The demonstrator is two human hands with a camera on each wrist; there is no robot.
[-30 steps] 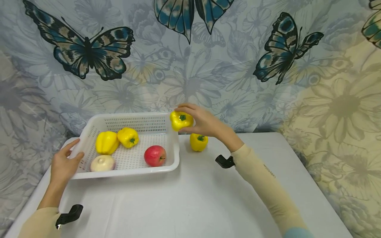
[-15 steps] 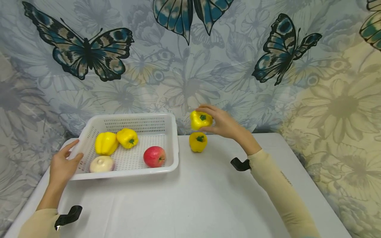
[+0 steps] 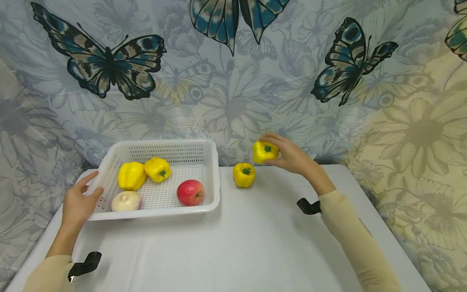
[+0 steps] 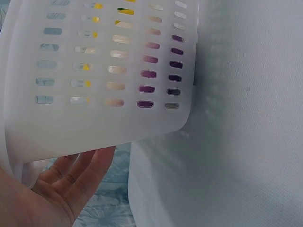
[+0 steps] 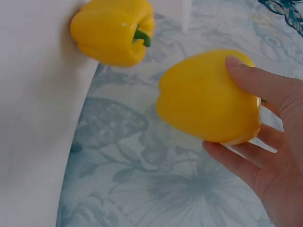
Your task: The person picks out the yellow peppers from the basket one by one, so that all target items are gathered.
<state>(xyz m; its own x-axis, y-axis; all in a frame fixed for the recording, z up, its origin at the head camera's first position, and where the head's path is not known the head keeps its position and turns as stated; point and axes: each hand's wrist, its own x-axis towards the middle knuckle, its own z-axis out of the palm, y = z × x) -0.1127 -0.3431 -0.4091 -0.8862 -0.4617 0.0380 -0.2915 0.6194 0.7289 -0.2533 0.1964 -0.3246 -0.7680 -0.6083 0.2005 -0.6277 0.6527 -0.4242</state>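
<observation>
Yellow bell pepper [image 3: 263, 152] is hanging in the air near the far edge of the bench [image 3: 273, 243], and the right hand [image 3: 290, 157] is grasping it, thumb on one side and fingers opposite. Its long axis is pointing out from the palm, with the stem end facing the grip. Right is clearly the nearer hand; the left hand [image 3: 78, 202] is lying well apart, holding the left end of a white plastic basket [image 3: 153, 213]. Between basket and raised pepper, a second pepper [image 3: 244, 175] is standing on the bench. Inside the basket, a third pepper [image 3: 131, 176] and a fourth pepper [image 3: 157, 169] are sitting side by side, a purple-sided white bulb [image 3: 126, 201], perhaps an onion, is resting in front of them, and a red apple [image 3: 190, 192] is lying near the right end. Butterfly-printed fabric [image 3: 233, 101] is hanging behind.
</observation>
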